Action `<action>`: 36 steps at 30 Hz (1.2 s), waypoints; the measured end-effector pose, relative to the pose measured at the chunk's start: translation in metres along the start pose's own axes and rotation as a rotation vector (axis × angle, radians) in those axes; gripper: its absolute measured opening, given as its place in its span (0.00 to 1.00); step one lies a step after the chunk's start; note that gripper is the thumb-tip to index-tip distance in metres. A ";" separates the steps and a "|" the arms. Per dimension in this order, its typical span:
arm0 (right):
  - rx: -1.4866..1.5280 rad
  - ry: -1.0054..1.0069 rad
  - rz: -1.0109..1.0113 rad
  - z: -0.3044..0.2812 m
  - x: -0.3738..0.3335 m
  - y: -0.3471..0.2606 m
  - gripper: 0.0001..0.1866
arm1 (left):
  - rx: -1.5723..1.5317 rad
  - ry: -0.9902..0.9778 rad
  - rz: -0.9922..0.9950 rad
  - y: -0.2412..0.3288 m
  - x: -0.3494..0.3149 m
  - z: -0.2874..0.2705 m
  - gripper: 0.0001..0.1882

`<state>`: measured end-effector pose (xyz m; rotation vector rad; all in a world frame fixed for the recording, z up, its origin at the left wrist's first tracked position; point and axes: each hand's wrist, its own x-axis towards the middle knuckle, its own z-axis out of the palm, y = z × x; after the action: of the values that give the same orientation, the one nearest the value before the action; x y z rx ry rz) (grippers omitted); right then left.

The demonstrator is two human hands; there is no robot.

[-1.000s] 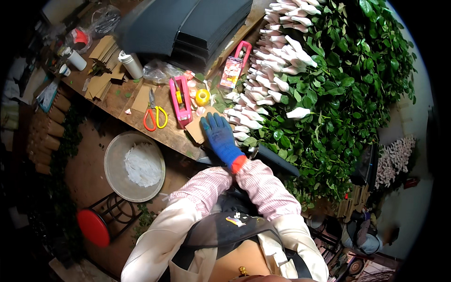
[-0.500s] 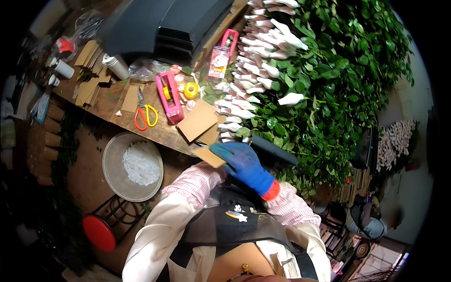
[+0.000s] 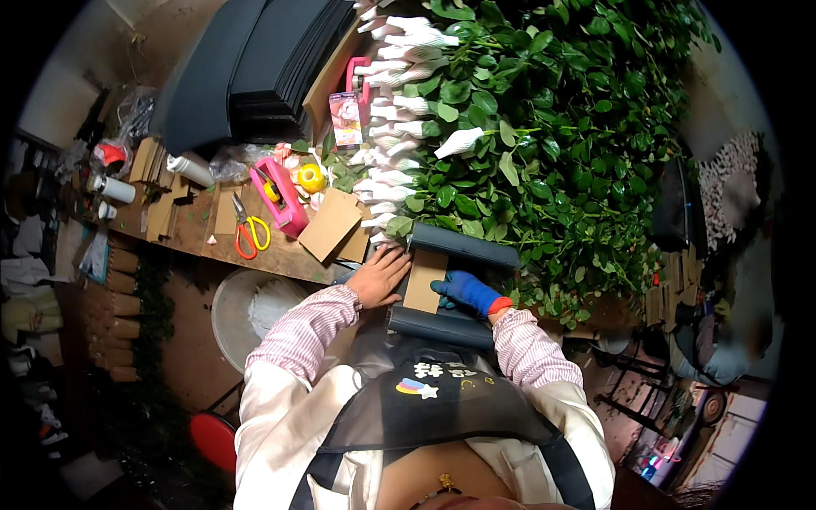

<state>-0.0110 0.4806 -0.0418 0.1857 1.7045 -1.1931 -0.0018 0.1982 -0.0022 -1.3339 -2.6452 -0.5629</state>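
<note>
My bare left hand [image 3: 380,277] lies flat with spread fingers at the left edge of a dark wrapping sheet, whose far side [image 3: 463,245] and near side [image 3: 442,328] curl up. On the sheet rests a brown cardboard piece [image 3: 425,279]. My right hand [image 3: 467,291], in a blue glove with an orange cuff, grips the cardboard's right edge, thumb and fingertips against it. Just past the sheet, many stems with green leaves [image 3: 561,170] lie piled, their white netted heads [image 3: 395,174] pointing left.
Left on the wooden table [image 3: 195,225] are scissors [image 3: 248,228], a pink tape dispenser [image 3: 280,200], a yellow tape roll [image 3: 311,178] and more cardboard [image 3: 330,225]. A stack of dark sheets [image 3: 272,76] stands behind. Below are a pale tub [image 3: 229,319] and a red stool [image 3: 212,440].
My right hand has moved down and right with the cardboard, now laid on the dark sheet. My left hand, hidden before, shows flat at the sheet's edge. The view has shifted.
</note>
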 end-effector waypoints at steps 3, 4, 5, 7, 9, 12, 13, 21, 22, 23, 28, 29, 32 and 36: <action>-0.082 0.080 -0.037 0.006 0.007 0.010 0.18 | -0.098 -0.023 0.006 0.005 0.017 0.002 0.27; -0.071 0.090 -0.102 0.005 0.007 0.013 0.18 | -0.116 -0.073 0.017 0.014 0.032 -0.004 0.25; -0.059 0.105 -0.168 0.007 0.009 0.016 0.18 | -0.192 -0.023 0.080 0.014 0.038 0.012 0.20; -0.717 0.349 -0.245 0.007 0.002 0.004 0.28 | -0.162 -0.232 -0.036 0.017 0.039 0.040 0.14; -0.928 0.400 -0.192 0.013 -0.014 -0.014 0.29 | -0.182 -0.231 -0.088 0.019 0.041 0.037 0.12; -0.782 0.384 -0.477 0.004 -0.100 -0.076 0.21 | -0.183 -0.312 -0.053 0.032 0.045 0.018 0.24; -0.642 0.481 -0.707 -0.004 -0.126 -0.086 0.18 | -0.163 -0.333 -0.032 0.035 0.046 0.016 0.29; -1.171 1.697 -0.687 -0.219 -0.156 -0.187 0.17 | -0.188 -0.405 -0.060 0.041 0.053 0.010 0.34; -1.260 1.662 -0.592 -0.226 -0.157 -0.190 0.17 | -0.185 -0.422 -0.062 0.040 0.053 0.012 0.35; -1.220 1.687 -0.791 -0.230 -0.159 -0.189 0.17 | -0.185 -0.427 -0.079 0.040 0.053 0.013 0.36; -1.234 1.392 -1.309 -0.154 -0.191 -0.234 0.19 | -0.212 -0.421 -0.120 0.039 0.047 0.015 0.35; -1.289 1.347 -1.215 -0.150 -0.192 -0.236 0.18 | -0.215 -0.424 -0.130 0.039 0.043 0.015 0.35; -0.977 1.307 -1.050 -0.184 -0.172 -0.224 0.16 | -0.221 -0.392 -0.107 0.041 0.047 0.015 0.34; -0.718 1.641 -1.150 -0.249 -0.156 -0.247 0.17 | -0.195 -0.350 -0.100 0.034 0.038 0.027 0.34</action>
<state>-0.2431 0.6104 0.2359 -0.5037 3.9060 -0.9827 0.0035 0.2553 -0.0071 -1.4790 -3.0180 -0.6701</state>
